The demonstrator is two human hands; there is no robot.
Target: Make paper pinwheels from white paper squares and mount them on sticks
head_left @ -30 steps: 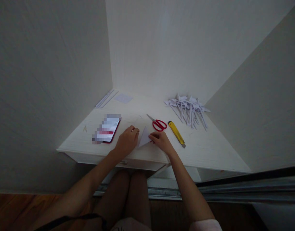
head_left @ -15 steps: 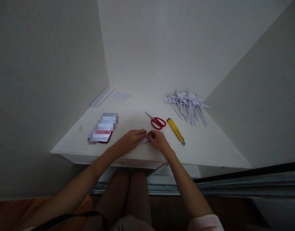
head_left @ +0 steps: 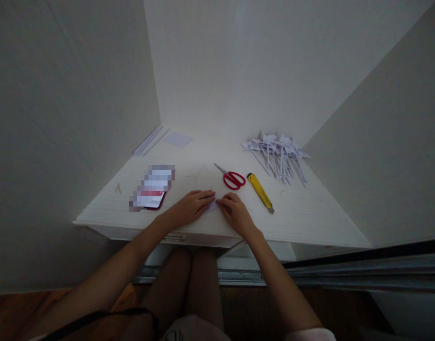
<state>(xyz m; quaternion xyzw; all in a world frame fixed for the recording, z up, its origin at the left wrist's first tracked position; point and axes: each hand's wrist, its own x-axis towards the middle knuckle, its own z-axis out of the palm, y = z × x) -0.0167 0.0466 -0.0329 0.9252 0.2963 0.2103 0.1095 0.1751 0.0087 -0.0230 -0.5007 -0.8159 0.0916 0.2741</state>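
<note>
A small piece of white paper [head_left: 211, 206] lies on the white desktop near its front edge, between my two hands and partly hidden by them. My left hand [head_left: 193, 208] rests over its left side, the fingers stretched out and pressing it down. At the opposite edge, my right hand [head_left: 235, 213] is closed, with thumb and fingertips pinched on the paper. Just beyond the hands lie red-handled scissors [head_left: 233, 180], blades pointing away to the left. A yellow box cutter [head_left: 260, 193] lies right of them, a bit of blade showing at its near end.
A phone [head_left: 155, 189] with a blurred screen lies on the left. Behind it are thin paper sticks [head_left: 149, 141] and a flat paper square [head_left: 178, 139]. Several folded paper pieces with paper stems [head_left: 277, 154] are heaped at back right. Walls [head_left: 231, 71] enclose the desk [head_left: 309, 218].
My right hand has shifted slightly down and right, so the gap between my fingertips is a little wider. My left hand stays on the paper, nearly still.
</note>
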